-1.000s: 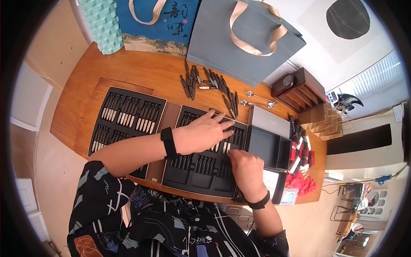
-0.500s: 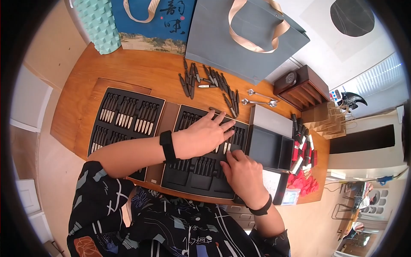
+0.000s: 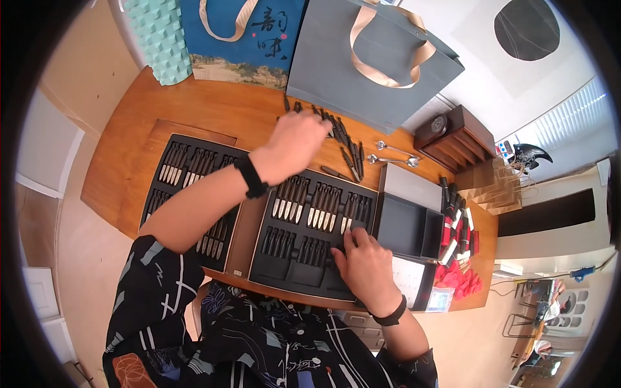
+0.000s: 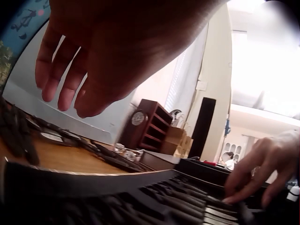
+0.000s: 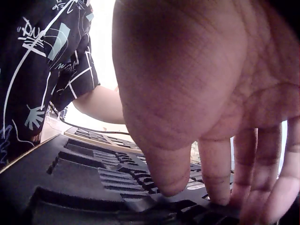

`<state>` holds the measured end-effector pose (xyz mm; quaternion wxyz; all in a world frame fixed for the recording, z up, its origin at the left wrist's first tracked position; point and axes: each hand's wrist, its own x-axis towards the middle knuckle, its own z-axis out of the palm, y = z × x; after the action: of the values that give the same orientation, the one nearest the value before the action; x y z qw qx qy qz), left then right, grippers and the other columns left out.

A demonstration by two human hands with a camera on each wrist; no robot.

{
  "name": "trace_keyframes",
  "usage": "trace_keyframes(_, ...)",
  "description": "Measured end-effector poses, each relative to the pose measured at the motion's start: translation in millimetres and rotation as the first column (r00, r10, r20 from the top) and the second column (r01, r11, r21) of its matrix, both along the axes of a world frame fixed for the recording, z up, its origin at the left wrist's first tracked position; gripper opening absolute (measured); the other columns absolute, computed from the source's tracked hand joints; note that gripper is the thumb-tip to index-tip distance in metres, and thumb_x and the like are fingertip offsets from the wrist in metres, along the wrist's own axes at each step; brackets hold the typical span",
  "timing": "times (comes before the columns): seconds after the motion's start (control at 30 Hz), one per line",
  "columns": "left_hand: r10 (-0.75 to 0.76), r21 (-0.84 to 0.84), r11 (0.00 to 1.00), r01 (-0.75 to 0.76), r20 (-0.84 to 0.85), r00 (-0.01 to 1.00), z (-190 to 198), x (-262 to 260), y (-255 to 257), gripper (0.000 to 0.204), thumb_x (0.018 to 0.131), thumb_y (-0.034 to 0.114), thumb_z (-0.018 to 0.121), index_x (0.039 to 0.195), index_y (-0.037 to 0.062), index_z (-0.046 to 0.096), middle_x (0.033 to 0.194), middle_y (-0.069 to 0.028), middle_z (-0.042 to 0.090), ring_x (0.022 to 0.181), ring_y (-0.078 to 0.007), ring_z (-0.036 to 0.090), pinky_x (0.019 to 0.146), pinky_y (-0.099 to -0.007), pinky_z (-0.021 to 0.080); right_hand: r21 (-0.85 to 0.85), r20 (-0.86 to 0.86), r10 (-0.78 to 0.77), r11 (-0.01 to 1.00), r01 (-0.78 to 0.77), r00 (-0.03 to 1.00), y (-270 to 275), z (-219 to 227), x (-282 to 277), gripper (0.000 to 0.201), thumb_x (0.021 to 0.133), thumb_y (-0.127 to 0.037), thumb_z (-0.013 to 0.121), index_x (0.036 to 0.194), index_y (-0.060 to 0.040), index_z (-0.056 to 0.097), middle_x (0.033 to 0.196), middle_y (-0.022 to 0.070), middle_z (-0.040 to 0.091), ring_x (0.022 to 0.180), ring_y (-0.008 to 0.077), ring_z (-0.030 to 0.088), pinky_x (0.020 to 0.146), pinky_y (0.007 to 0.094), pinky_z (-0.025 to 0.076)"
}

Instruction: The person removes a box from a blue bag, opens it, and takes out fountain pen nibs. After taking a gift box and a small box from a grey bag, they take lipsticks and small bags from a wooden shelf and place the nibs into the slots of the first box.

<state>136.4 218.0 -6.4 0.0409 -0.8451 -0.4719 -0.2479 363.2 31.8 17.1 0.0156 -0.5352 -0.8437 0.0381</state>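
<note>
My left hand (image 3: 294,145) reaches over the loose pile of dark-handled pieces with pale, blade-like ends (image 3: 349,152). Its fingers hang fairly straight in the left wrist view, holding nothing. In the head view, my right hand (image 3: 367,265) rests low over the right case (image 3: 304,279), a black tray with slots. The fingertips (image 4: 229,199) come right down beside a short row of pale-ended pieces (image 3: 347,224). From the right wrist view, the fingers point down into the tray, their tips partly hidden. Fuller rows of the same pieces (image 3: 286,208) fill the tray's upper slots.
A matching filled case (image 3: 231,194) lies at the left. Metal spoon-like tools (image 3: 391,159), an open grey box (image 3: 404,223) and a dark wooden rack (image 3: 453,136) stand to the right. Gift bags (image 3: 362,71) line the back. Red packets (image 3: 456,278) lie near the right edge.
My left hand has lifted off the right case and moved away to the loose pile, uncovering the upper rows. The right hand stays at the tray, its fingers lower and slightly more spread.
</note>
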Motion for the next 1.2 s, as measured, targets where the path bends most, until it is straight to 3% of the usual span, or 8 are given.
trace_keyframes(0.17, 0.065, -0.229, 0.970, -0.078, -0.064, 0.996, 5.5, -1.4, 27.3, 0.016, 0.089, 0.011, 0.077, 0.100, 0.0006, 0.071, 0.088, -0.0194, 0.073, 0.092, -0.0389, 0.073, 0.078, -0.0492, 0.058, 0.033, 0.015, 0.001, 0.999, -0.001, 1.000, -2.7, -7.0, -0.8, 0.037, 0.095, -0.033, 0.073, 0.105, 0.0025, 0.071, 0.100, 0.0108, 0.061, 0.088, 0.0259, 0.070, 0.066, 0.0386, 0.060)
trace_keyframes(0.5, 0.022, -0.405, 0.911, -0.074, -0.130, 0.991, -8.3, 18.0, 42.0, 0.035, 0.090, 0.011, 0.078, 0.121, -0.0018, 0.067, 0.103, -0.0234, 0.075, 0.103, -0.0415, 0.073, 0.086, -0.0502, 0.059, 0.067, -0.005, -0.028, 0.997, 0.029, 1.000, -11.0, -6.9, -2.8, 0.040, 0.093, -0.030, 0.075, 0.118, 0.0013, 0.072, 0.104, 0.0102, 0.065, 0.093, 0.0262, 0.070, 0.070, 0.0387, 0.060)
trace_keyframes(0.67, 0.037, -0.675, 0.731, -0.099, -0.106, 0.994, 3.0, 0.5, 28.0, 0.054, 0.093, 0.012, 0.072, 0.143, 0.0014, 0.053, 0.121, -0.0247, 0.070, 0.114, -0.0427, 0.068, 0.094, -0.0518, 0.056, 0.079, -0.061, -0.016, 0.997, 0.021, 0.998, -14.9, -2.0, 0.1, 0.036, 0.092, -0.028, 0.076, 0.117, -0.0013, 0.072, 0.105, 0.0101, 0.069, 0.092, 0.0269, 0.071, 0.071, 0.0393, 0.060)
trace_keyframes(0.73, -0.007, -0.614, 0.788, -0.038, -0.071, 0.997, 10.3, -8.1, 13.1, 0.058, 0.094, 0.013, 0.072, 0.146, 0.0017, 0.050, 0.110, -0.0213, 0.073, 0.098, -0.0349, 0.073, 0.085, -0.0461, 0.058, 0.076, -0.085, -0.009, 0.997, 0.015, 0.996, -13.7, 4.1, -0.4, 0.035, 0.092, -0.027, 0.077, 0.116, -0.0024, 0.073, 0.106, 0.0098, 0.071, 0.091, 0.0271, 0.072, 0.071, 0.0392, 0.060)
trace_keyframes(0.83, 0.174, -0.845, 0.454, 0.283, 0.396, 0.902, 25.7, -7.7, -13.8, 0.051, 0.098, 0.011, 0.071, 0.144, 0.0026, 0.052, 0.086, -0.0093, 0.071, 0.068, -0.0120, 0.064, 0.063, -0.0279, 0.053, 0.152, -0.219, 0.038, 0.988, -0.005, 0.975, -7.6, 15.2, -5.8, 0.032, 0.088, -0.021, 0.081, 0.114, -0.0042, 0.073, 0.104, 0.0088, 0.073, 0.086, 0.0278, 0.073, 0.072, 0.0390, 0.060)
trace_keyframes(0.9, 0.218, -0.824, 0.342, 0.451, 0.536, 0.815, 18.0, -1.0, -33.9, 0.040, 0.099, 0.009, 0.068, 0.137, 0.0003, 0.058, 0.087, -0.0078, 0.071, 0.067, -0.0127, 0.065, 0.061, -0.0275, 0.052, 0.332, -0.307, 0.106, 0.943, 0.003, 0.946, -4.3, 21.8, -12.5, 0.030, 0.091, -0.017, 0.077, 0.117, -0.0025, 0.070, 0.099, 0.0090, 0.069, 0.084, 0.0250, 0.071, 0.072, 0.0366, 0.058)
trace_keyframes(1.0, 0.282, -0.796, 0.250, 0.551, 0.604, 0.746, 18.9, 17.1, -66.3, 0.039, 0.094, 0.011, 0.072, 0.130, -0.0024, 0.063, 0.088, -0.0111, 0.075, 0.063, -0.0153, 0.070, 0.058, -0.0282, 0.052, 0.323, -0.346, 0.096, 0.946, 0.023, 0.933, -1.3, 31.9, -20.1, 0.026, 0.091, -0.014, 0.077, 0.114, -0.0036, 0.069, 0.098, 0.0085, 0.070, 0.083, 0.0248, 0.071, 0.071, 0.0372, 0.057)
trace_keyframes(1.2, 0.255, -0.798, 0.244, 0.551, 0.601, 0.757, 24.4, 42.3, -89.9, 0.033, 0.100, 0.011, 0.068, 0.129, -0.0043, 0.064, 0.089, -0.0101, 0.076, 0.061, -0.0127, 0.068, 0.059, -0.0267, 0.053, 0.312, -0.301, 0.090, 0.950, 0.009, 0.949, -3.7, 29.9, -10.8, 0.015, 0.091, -0.011, 0.075, 0.104, -0.0053, 0.069, 0.091, 0.0063, 0.070, 0.078, 0.0243, 0.070, 0.066, 0.0376, 0.056)
